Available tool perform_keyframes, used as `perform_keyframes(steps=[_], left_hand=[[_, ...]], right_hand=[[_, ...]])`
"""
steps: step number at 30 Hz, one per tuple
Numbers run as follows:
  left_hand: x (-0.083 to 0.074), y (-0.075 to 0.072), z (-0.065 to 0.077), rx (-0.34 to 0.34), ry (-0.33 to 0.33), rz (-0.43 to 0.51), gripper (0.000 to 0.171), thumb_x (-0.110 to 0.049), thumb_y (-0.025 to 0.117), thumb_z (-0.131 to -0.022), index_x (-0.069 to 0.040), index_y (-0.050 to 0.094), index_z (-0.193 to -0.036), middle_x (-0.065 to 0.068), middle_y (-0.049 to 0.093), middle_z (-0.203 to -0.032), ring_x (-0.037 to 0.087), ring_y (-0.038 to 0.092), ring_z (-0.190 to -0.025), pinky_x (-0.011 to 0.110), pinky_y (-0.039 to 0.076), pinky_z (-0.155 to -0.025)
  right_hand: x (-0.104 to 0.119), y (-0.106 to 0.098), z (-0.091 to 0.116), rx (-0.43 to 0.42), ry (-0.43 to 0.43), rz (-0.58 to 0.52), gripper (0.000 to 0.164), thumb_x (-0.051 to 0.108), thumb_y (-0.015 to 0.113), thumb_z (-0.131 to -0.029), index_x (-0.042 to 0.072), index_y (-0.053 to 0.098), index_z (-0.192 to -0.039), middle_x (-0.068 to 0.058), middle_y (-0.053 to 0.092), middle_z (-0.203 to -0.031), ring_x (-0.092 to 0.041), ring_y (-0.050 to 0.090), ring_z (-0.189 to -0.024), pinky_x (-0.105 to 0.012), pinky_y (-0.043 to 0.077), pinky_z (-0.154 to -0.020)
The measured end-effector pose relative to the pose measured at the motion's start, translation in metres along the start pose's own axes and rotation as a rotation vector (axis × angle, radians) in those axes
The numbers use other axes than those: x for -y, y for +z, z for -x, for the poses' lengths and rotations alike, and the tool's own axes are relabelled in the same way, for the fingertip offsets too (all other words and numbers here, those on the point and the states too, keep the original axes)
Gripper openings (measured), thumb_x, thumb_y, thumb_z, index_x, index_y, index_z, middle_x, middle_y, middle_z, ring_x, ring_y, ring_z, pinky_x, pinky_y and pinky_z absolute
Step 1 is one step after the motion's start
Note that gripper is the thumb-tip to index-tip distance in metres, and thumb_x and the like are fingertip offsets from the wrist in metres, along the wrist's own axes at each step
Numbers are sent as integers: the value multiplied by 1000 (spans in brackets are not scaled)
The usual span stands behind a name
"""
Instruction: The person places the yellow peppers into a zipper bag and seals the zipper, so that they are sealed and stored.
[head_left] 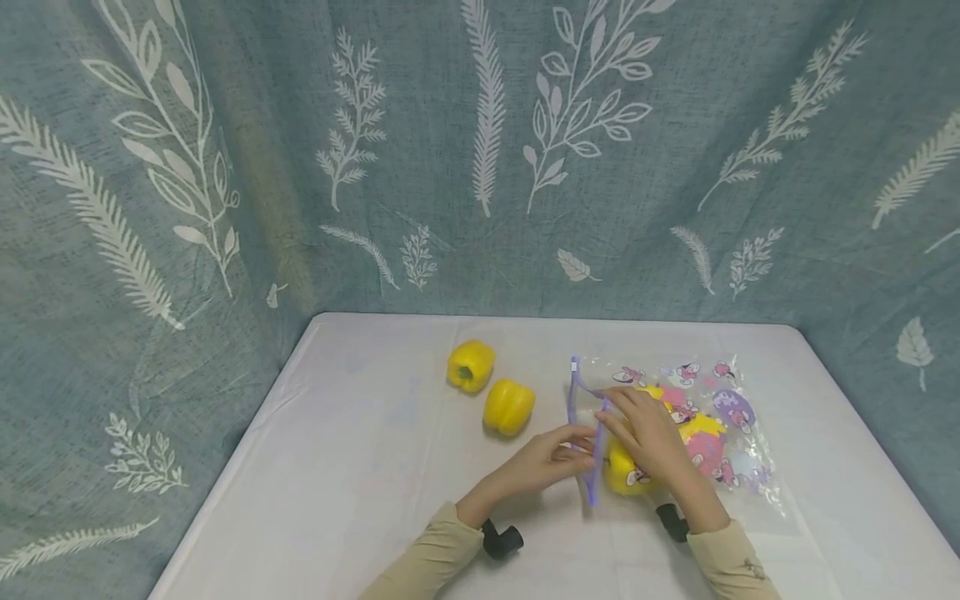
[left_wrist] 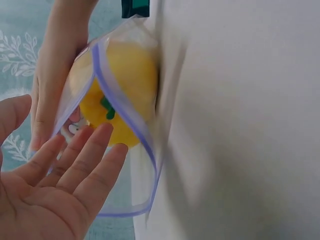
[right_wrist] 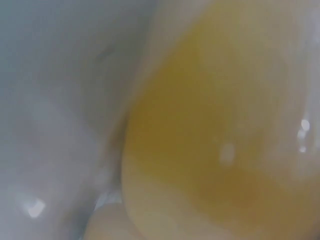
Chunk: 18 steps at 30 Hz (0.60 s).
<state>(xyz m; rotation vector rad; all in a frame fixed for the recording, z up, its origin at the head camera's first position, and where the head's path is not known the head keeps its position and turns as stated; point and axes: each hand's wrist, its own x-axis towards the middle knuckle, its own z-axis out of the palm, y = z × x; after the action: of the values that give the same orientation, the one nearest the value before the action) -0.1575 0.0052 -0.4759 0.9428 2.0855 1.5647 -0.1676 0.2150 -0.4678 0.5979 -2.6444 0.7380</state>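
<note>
A clear printed zip bag (head_left: 750, 492) with a purple zip strip lies on the table, its mouth facing left and parted. Just inside the mouth sits a yellow bell pepper (left_wrist: 95, 107), its green stem toward the opening. More yellow shows through the plastic farther in. My left hand (head_left: 551, 458) is at the mouth, fingers extended and holding nothing; its palm and spread fingers show in the left wrist view. My right hand (head_left: 648, 429) grips the bag's upper edge by the zip strip, over the pepper. Blurred yellow behind plastic fills much of the right wrist view.
Two yellow bell peppers, a far one (head_left: 471, 367) and a nearer one (head_left: 509, 408), lie left of the bag on the white-covered table (head_left: 337, 467). Black devices (head_left: 502, 542) are at both wrists. A patterned blue-green curtain (head_left: 442, 167) hangs behind and at both sides.
</note>
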Motion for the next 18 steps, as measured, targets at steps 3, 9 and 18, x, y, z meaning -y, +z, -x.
perform_keyframes(steps=[3, 9, 18], left_hand=[[-1, -4, 0, -3, 6, -4, 36, -15, 54, -94, -9, 49, -129, 11, 57, -124, 22, 58, -112, 19, 46, -92], [-7, -12, 1, -46, 1, -36, 34, -18, 53, -95, -4, 52, -125, 11, 55, -128, 23, 57, -113, 20, 46, -92], [-8, -22, 3, -139, 5, -117, 35, -23, 54, -94, -2, 54, -123, 13, 55, -126, 22, 56, -110, 25, 48, -93]], right_hand=[[-1, 0, 0, 1, -3, 1, 38, 33, 55, -92, 12, 56, -124, -10, 57, -123, -32, 50, -115, -55, 37, -98], [1, -1, -1, 1, -8, 1, 38, 32, 56, -92, 12, 57, -124, -10, 57, -123, -33, 50, -116, -54, 38, -98], [0, -1, -1, -51, -54, 25, 36, 28, 59, -90, 9, 59, -121, -11, 59, -118, -33, 54, -110, -54, 42, -91]])
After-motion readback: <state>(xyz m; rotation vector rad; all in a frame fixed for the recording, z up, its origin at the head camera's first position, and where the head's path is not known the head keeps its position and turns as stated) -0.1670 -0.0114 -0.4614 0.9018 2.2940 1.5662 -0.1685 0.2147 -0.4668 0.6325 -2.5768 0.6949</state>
